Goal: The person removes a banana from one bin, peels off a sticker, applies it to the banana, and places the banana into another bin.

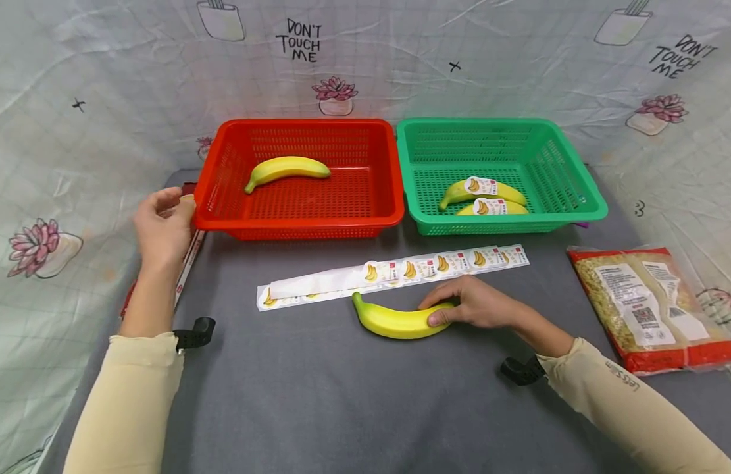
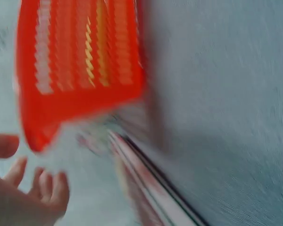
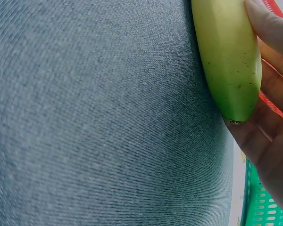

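A yellow banana [image 1: 401,322] with green ends lies on the grey table. My right hand [image 1: 480,303] grips its right end between thumb and fingers; in the right wrist view the banana's green tip [image 3: 236,101] rests against the hand. My left hand [image 1: 164,227] is raised beside the left end of the red basket [image 1: 300,227], fingers bent loosely. The left wrist view, though blurred, shows that hand [image 2: 30,200] holding nothing and apart from the basket. Strips of banana stickers [image 1: 454,264] lie just behind the banana.
Inside the red basket is one banana [image 1: 291,167] with no sticker showing. The green basket [image 1: 513,225] holds two bananas [image 1: 510,192] bearing stickers. A sealed bag of grain-like food [image 1: 643,306] lies at right. Flat boxes [image 1: 190,263] stand at the left edge, near a cloth wall.
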`<state>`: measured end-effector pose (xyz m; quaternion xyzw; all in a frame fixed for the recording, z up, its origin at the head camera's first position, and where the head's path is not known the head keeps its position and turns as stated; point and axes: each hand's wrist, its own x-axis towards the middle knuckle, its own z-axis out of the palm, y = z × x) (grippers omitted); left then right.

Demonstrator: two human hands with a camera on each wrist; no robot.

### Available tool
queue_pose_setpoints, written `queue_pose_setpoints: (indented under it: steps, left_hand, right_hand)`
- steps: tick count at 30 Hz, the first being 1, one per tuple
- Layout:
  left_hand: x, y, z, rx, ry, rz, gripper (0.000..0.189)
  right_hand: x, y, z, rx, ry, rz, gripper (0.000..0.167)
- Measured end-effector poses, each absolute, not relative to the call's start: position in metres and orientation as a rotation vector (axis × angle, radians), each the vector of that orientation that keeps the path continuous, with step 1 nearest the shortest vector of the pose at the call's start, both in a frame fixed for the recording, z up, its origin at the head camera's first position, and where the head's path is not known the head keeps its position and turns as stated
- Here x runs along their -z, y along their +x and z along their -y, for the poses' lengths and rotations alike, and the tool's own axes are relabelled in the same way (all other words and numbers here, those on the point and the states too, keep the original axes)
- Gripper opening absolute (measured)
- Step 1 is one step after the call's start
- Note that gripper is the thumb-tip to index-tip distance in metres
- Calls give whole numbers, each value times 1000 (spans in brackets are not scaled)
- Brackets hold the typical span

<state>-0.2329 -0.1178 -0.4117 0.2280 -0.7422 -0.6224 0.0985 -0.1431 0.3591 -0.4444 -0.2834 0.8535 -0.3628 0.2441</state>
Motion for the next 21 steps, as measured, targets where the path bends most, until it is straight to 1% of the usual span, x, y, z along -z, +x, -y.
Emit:
queue_pose_setpoints:
  steps: [2,6,9,11,14,16,21]
  left_hand:
    - [403,-222,101,1690,546,2183,24]
    - [392,-198,60,1565,150,2174,19]
    - [399,-183,31,1548,-118,2346,18]
    - [409,-178,16,1517,-242,2555,20]
    - [427,-179,-1,1412,-370,2866,24]
    - [439,-185,-12,1330,-409,2994,26]
    - [457,-200,-32,1186,-486,3113,25]
  right_hand:
    - [444,-143,-359,991,-771,-2329,26]
    - [445,-143,-359,994,-774,-2323,26]
    - [444,-143,-361,986,-767,-2323,26]
    - [443,-143,-361,977,-752,-2324,26]
    - [442,-143,-360,972,-747,-2328,26]
    - [443,-143,-360,974,-747,-2329,26]
    - [445,-143,-360,982,-766,-2333,26]
